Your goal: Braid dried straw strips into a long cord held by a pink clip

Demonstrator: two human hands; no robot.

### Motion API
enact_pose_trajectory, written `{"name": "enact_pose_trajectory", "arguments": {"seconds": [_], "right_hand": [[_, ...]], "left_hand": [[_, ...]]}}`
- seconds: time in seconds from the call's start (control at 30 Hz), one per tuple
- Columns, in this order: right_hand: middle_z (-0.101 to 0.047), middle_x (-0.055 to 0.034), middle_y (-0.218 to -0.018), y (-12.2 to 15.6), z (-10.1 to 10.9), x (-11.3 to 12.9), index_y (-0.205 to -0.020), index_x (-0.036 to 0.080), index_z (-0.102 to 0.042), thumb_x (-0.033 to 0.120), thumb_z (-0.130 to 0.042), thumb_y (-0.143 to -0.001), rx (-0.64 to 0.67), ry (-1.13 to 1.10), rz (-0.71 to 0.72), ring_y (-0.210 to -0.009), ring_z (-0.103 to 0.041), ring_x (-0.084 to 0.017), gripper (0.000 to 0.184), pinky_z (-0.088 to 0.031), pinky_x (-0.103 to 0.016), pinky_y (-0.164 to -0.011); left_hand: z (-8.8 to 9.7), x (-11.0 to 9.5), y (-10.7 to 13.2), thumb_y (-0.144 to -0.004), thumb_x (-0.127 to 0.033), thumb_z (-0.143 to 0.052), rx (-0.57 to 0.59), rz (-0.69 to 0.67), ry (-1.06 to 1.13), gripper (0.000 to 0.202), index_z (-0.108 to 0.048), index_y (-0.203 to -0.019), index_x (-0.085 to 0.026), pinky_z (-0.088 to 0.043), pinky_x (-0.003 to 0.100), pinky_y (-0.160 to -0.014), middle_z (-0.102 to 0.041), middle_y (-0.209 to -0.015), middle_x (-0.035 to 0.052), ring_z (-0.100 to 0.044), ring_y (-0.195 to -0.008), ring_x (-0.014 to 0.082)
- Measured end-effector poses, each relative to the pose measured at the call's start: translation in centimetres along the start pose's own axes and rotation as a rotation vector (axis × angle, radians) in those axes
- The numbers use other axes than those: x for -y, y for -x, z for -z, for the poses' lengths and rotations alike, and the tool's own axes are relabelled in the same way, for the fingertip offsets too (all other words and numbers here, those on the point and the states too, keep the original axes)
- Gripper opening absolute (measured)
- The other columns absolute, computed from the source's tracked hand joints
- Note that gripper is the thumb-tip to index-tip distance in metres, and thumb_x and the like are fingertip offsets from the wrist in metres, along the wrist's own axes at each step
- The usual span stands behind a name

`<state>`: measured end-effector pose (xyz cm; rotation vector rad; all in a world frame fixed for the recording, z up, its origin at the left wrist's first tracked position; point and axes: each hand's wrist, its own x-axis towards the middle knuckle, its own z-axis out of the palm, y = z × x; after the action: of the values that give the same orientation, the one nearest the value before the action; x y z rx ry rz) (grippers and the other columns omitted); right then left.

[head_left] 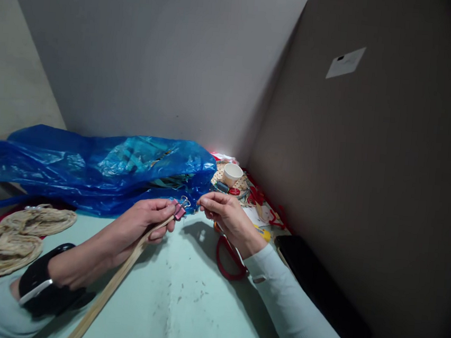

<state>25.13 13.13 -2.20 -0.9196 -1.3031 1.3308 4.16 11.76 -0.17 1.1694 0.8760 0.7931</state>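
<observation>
My left hand is closed around one end of a long pale bundle of straw-like strands, which trails down toward the bottom edge. A pink binder clip with silver wire arms is clamped at that end, beside my thumb and fingers. Just right of the clip, the fingertips of my right hand are pinched together; what lies between them is too small to name. Under my right wrist lie scissors with red handles, partly covered by the arm.
A blue plastic bag lies along the back. Woven straw pieces with beads rest at left. Toward the back right are a white cup, a dark thread spool and a yellow tool. A long black object lies by the right partition.
</observation>
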Motion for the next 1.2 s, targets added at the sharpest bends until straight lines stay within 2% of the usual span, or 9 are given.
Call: {"name": "enact_pose_trajectory", "arguments": {"seconds": [0.07, 0.17, 0.3, 0.47, 0.63, 0.77, 0.93, 1.07, 1.2], "right_hand": [[-0.067, -0.0004, -0.076, 0.3, -0.2, 0.4, -0.085, 0.019, -0.074, 0.034, -0.077, -0.075, 0.022, 0.002, 0.014, -0.066, -0.052, -0.012, 0.019, -0.038, -0.026, -0.064], [-0.073, -0.0022, -0.091, 1.0, -1.1, 1.2, -0.101, 0.022, -0.077, 0.03, -0.078, -0.076, 0.129, 0.056, 0.036, -0.083, -0.061, -0.015, 0.027, -0.044, -0.028, -0.076], [-0.073, -0.0016, -0.079, 1.2, -1.8, 1.6, -0.088, 0.019, -0.079, 0.033, -0.075, -0.077, 0.113, 0.108, 0.078, -0.073, -0.057, -0.014, 0.018, -0.044, -0.029, -0.073], [-0.068, -0.0005, -0.07, 1.0, -1.9, 1.6, -0.073, 0.017, -0.074, 0.034, -0.079, -0.072, 0.068, 0.089, 0.079, -0.066, -0.052, -0.013, 0.018, -0.039, -0.028, -0.065], [-0.065, 0.0005, -0.075, 0.9, -1.9, 1.3, -0.075, 0.017, -0.07, 0.033, -0.076, -0.077, -0.008, 0.033, 0.092, -0.074, -0.055, -0.013, 0.018, -0.039, -0.027, -0.071], [-0.069, -0.0038, -0.088, 0.5, -1.4, 0.9, -0.078, 0.017, -0.067, 0.037, -0.077, -0.075, -0.018, -0.073, 0.027, -0.08, -0.06, -0.014, 0.023, -0.043, -0.026, -0.073], [-0.064, -0.002, -0.08, 0.4, -1.2, 0.8, -0.077, 0.018, -0.059, 0.044, -0.08, -0.068, 0.019, -0.176, -0.028, -0.065, -0.056, -0.011, 0.035, -0.047, -0.027, -0.066], [-0.058, 0.0007, -0.075, 0.4, -0.9, 0.8, -0.081, 0.02, -0.056, 0.044, -0.076, -0.072, -0.002, -0.118, 0.0, -0.062, -0.053, -0.01, 0.033, -0.047, -0.027, -0.065], [-0.06, -0.0009, -0.079, 0.1, 0.0, 0.4, -0.087, 0.019, -0.06, 0.041, -0.068, -0.079, -0.057, 0.102, 0.061, -0.07, -0.058, -0.014, 0.024, -0.047, -0.029, -0.072]], "left_hand": [[-0.1, 0.1, -0.1, -0.087, -0.037, -0.069, 0.003, -0.005, 0.008, 0.026, -0.066, -0.08, -0.012, -0.028, 0.017, -0.043, -0.059, -0.066, -0.0002, -0.03, -0.042, 0.0026], [-0.1, 0.2, -0.1, -0.088, -0.036, -0.067, 0.022, -0.006, 0.016, 0.028, -0.067, -0.075, -0.011, -0.029, 0.018, -0.043, -0.059, -0.065, 0.0007, -0.03, -0.042, 0.0033], [-0.1, 0.4, 0.1, -0.088, -0.034, -0.065, 0.063, 0.014, 0.036, 0.027, -0.067, -0.073, -0.011, -0.029, 0.018, -0.043, -0.05, -0.054, -0.0027, -0.029, -0.044, 0.0055], [-0.4, 0.3, 0.5, -0.089, -0.035, -0.063, 0.076, 0.03, 0.082, 0.025, -0.062, -0.075, -0.014, -0.024, 0.017, -0.041, -0.05, -0.058, -0.0035, -0.024, -0.045, 0.0052], [-0.3, 0.2, 0.3, -0.087, -0.035, -0.068, 0.038, 0.027, 0.094, 0.022, -0.061, -0.08, -0.015, -0.018, 0.015, -0.04, -0.048, -0.057, -0.0052, -0.02, -0.046, 0.0047], [-0.3, 0.2, 0.1, -0.085, -0.034, -0.071, 0.029, 0.041, 0.097, 0.023, -0.059, -0.079, -0.015, -0.016, 0.015, -0.039, -0.046, -0.055, -0.0067, -0.018, -0.045, 0.0042], [-0.5, 0.2, 0.3, -0.085, -0.034, -0.071, 0.052, 0.061, 0.088, 0.024, -0.06, -0.077, -0.014, -0.015, 0.015, -0.039, -0.043, -0.053, -0.0081, -0.016, -0.044, 0.0029], [-0.1, 0.5, 0.0, -0.085, -0.034, -0.071, 0.041, 0.064, 0.092, 0.026, -0.059, -0.074, -0.014, -0.014, 0.015, -0.039, -0.043, -0.052, -0.0082, -0.016, -0.043, 0.0024], [0.5, 1.5, -0.7, -0.084, -0.035, -0.071, 0.021, 0.067, 0.113, 0.027, -0.057, -0.073, -0.015, -0.012, 0.015, -0.038, -0.042, -0.051, -0.009, -0.014, -0.042, 0.0022]]}}
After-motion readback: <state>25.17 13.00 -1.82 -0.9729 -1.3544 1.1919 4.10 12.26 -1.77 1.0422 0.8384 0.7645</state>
